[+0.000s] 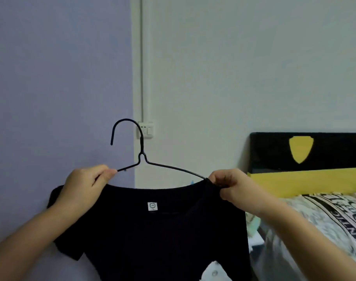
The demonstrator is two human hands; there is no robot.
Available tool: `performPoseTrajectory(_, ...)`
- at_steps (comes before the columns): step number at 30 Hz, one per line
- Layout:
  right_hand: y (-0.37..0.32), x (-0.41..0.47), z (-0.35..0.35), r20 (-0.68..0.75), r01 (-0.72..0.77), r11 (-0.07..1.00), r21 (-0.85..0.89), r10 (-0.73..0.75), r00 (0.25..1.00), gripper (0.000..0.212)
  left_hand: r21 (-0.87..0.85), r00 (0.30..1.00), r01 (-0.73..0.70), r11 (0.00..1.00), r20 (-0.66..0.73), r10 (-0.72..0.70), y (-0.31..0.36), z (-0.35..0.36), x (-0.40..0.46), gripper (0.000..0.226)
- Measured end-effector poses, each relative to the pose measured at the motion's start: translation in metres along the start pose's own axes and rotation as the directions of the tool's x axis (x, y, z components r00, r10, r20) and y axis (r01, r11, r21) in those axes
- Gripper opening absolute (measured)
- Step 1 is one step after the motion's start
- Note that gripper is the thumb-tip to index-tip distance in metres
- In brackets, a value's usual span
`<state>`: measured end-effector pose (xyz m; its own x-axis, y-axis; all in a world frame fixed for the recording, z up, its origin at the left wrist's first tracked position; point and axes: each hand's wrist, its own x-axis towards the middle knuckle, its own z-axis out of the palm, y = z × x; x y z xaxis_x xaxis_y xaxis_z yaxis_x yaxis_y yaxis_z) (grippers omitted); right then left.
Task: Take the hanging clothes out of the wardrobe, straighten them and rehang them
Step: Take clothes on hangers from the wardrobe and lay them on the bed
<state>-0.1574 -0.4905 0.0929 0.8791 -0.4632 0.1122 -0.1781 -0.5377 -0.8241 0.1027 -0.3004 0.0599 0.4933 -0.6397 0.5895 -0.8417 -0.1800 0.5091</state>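
A black short-sleeved T-shirt [152, 236] with a small white neck label hangs in front of me, held up in the air. A thin black wire hanger [141, 155] sticks out of its neckline, hook upward. My left hand [85, 185] pinches the hanger's left arm together with the shirt's left shoulder. My right hand [231, 185] pinches the neckline and shoulder fabric at the hanger's right arm. The hanger's lower part is hidden inside the shirt. No wardrobe is in view.
A bed [319, 216] with a patterned cover and a black and yellow headboard [307, 157] stands at the right. Behind the shirt are a lilac wall, a white wall and a wall socket [146, 129].
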Motion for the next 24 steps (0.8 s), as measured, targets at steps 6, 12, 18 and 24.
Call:
performPoseTrajectory(6,0.047,-0.064,-0.052,-0.272,-0.200,0.979,-0.030,0.184,0.945,0.014,-0.180,0.975,-0.174,0.968,0.106,0.195,0.062,0.092,0.041,0.060)
performPoseTrajectory(12,0.086,-0.127,-0.086,-0.619,-0.363,0.930,-0.064,0.248,0.745,0.029,-0.459,0.873,-0.315,0.831,0.203,0.444,0.129,0.180,0.069,0.041)
performPoseTrajectory(18,0.107,-0.202,-0.100,-0.882,-0.499,0.866,0.016,0.247,0.402,0.034,-0.643,0.694,-0.402,0.652,0.251,0.675,0.203,0.252,0.079,0.025)
performPoseTrajectory(24,0.107,-0.287,-0.115,-0.959,-0.527,0.836,0.153,0.254,0.125,0.033,-0.735,0.519,-0.430,0.524,0.273,0.810,0.284,0.315,0.058,0.011)
